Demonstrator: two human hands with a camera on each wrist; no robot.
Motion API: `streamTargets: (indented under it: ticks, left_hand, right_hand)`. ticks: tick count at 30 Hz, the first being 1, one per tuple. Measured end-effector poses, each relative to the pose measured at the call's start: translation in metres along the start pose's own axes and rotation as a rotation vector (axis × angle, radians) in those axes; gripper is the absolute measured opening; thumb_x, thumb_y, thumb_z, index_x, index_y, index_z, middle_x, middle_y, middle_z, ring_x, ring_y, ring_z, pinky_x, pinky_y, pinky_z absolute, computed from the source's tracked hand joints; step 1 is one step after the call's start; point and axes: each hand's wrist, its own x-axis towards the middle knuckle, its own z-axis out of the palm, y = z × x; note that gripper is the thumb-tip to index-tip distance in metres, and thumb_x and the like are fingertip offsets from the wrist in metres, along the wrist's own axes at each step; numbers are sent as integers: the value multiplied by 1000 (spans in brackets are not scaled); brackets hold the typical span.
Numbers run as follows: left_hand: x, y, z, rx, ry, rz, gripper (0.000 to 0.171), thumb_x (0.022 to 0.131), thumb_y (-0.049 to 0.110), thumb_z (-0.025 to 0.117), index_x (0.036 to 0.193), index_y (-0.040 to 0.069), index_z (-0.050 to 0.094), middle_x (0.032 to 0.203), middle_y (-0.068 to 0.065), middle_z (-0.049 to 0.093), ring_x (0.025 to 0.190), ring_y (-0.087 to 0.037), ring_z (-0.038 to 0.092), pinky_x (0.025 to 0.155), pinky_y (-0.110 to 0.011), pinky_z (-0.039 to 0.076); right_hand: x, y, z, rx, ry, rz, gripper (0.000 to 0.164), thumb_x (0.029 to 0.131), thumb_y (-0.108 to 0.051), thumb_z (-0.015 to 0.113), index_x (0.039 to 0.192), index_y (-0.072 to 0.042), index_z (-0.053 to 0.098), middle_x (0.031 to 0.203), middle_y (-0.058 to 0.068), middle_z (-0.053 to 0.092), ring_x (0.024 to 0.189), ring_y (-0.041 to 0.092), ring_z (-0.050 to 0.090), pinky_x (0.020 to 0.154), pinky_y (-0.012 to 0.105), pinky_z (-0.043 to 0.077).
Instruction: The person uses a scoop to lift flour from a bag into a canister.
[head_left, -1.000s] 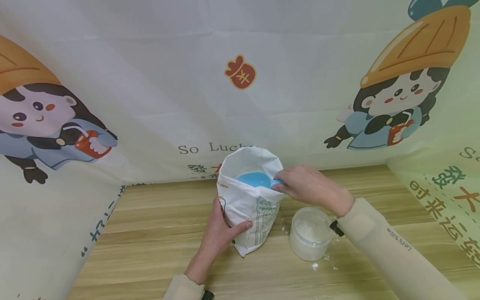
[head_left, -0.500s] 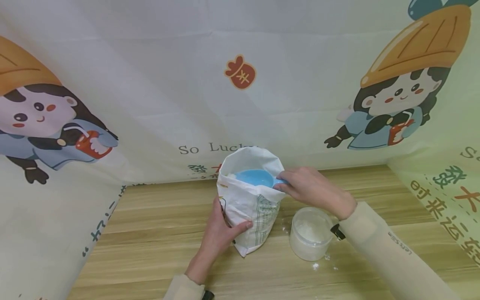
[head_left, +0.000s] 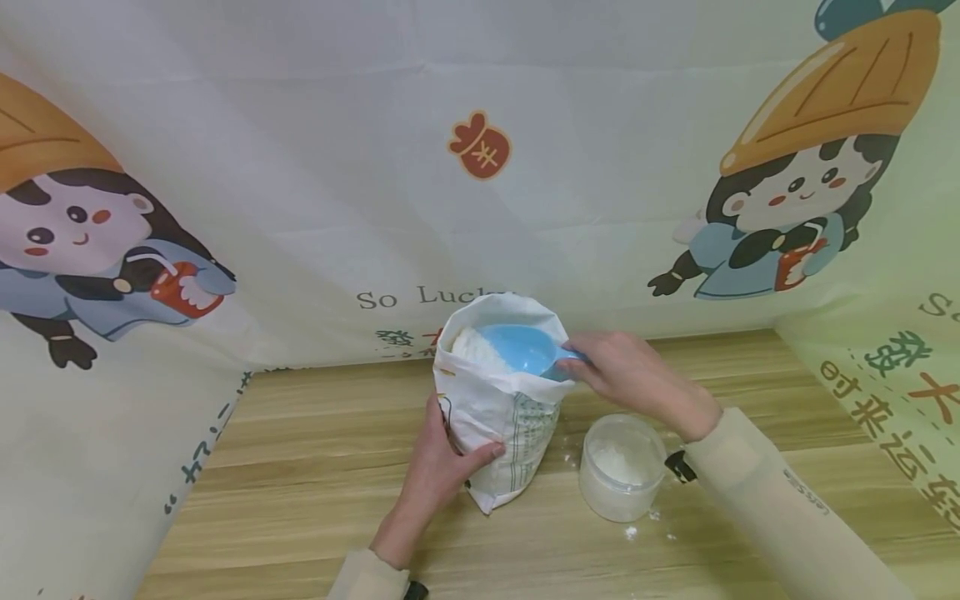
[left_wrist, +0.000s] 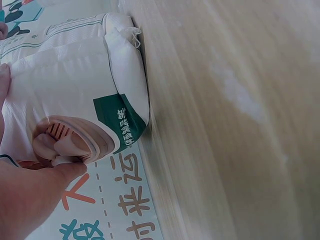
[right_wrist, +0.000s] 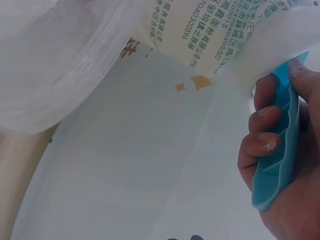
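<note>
A white printed bag (head_left: 498, 425) stands upright and open at the top, with white powder (head_left: 474, 350) showing inside its mouth. My left hand (head_left: 442, 467) grips the bag's lower left side, thumb across the front. In the left wrist view the same hand (left_wrist: 40, 190) lies against the bag's printed face (left_wrist: 65, 90). My right hand (head_left: 618, 371) holds a blue scoop (head_left: 525, 348) by its handle, the bowl within the bag's mouth. Fingers curl round the ribbed handle (right_wrist: 280, 155) in the right wrist view.
Right of the bag stands a clear round tub (head_left: 622, 479) with white powder in it. Spilled specks of powder (head_left: 632, 532) lie beside it on the wooden table (head_left: 300, 483). A printed cloth backdrop (head_left: 337, 167) rises behind and along both sides.
The blue scoop has risen and shifted slightly right within the bag's mouth, exposing more white powder. My right hand has moved slightly right with it; my left hand stays on the bag.
</note>
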Motion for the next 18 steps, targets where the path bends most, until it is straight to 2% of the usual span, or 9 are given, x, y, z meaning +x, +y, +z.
streamTargets:
  ticks: [6,11,18]
  left_hand:
    - [-1,-1,-1,1,2,6,122,74,32,95,164,10,15,155,-19,45,141,-34,45,116,-52,37]
    - [-1,-2,0,7,5,9,121,74,31,95,163,8,17,153,-20,46,140,-36,46,115,-54,38]
    - [-1,0,0,-12,-1,-19,119,74,29,96,162,10,18,151,-18,48,138,-34,47,115,-52,37]
  right_hand:
    - [-5,2,1,36,31,6,21,101,-23,69,105,-3,71,85,1,69,74,15,59,70,35,55]
    - [-9,4,1,61,43,21,18,101,-22,69,103,-4,70,83,-1,67,72,13,56,67,32,53]
    - [-14,6,2,80,68,34,15,100,-18,69,101,-3,69,80,-2,63,70,12,51,63,29,49]
